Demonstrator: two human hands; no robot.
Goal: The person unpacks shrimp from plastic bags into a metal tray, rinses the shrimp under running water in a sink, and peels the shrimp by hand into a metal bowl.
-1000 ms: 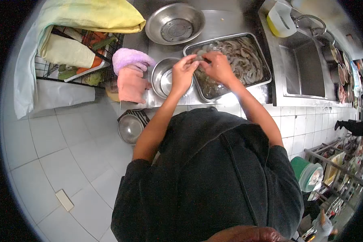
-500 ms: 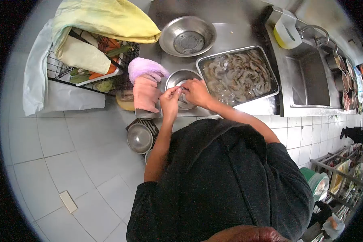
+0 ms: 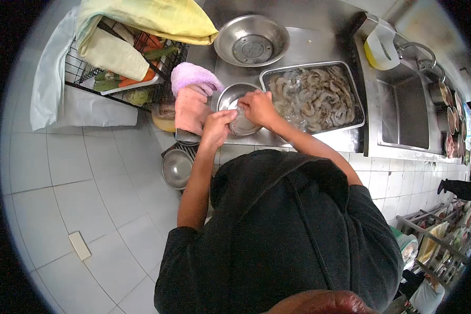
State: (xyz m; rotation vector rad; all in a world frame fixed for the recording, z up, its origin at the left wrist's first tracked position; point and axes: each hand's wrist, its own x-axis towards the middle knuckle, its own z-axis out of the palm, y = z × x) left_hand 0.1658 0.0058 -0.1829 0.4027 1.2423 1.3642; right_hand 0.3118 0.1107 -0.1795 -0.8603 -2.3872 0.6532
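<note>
A small steel bowl [image 3: 229, 94] sits near the counter's front edge, and both hands are over it. My left hand [image 3: 217, 125] pinches a pale, translucent shrimp [image 3: 240, 112] between thumb and fingers at the bowl's left side. From the right, my right hand [image 3: 260, 109] has its bent fingers closed on the same shrimp; the fingers partly hide it. Right beside the bowl is a metal tray [image 3: 359, 99] heaped with grey raw shrimp [image 3: 316, 97] in liquid. What lies in the bowl is mostly covered by my hands.
Folded pink and purple towels [image 3: 190, 107] lie left of the bowl. Behind stands a larger steel basin [image 3: 222, 44]. A wire basket [image 3: 70, 68] of vegetables is at far left, a sink [image 3: 403, 112] at right. Another steel bowl [image 3: 178, 168] sits below the counter edge.
My hands have shifted slightly apart, with the left one lower and turned, and the pale shrimp shows more clearly between them. The whole view has tilted a little.
</note>
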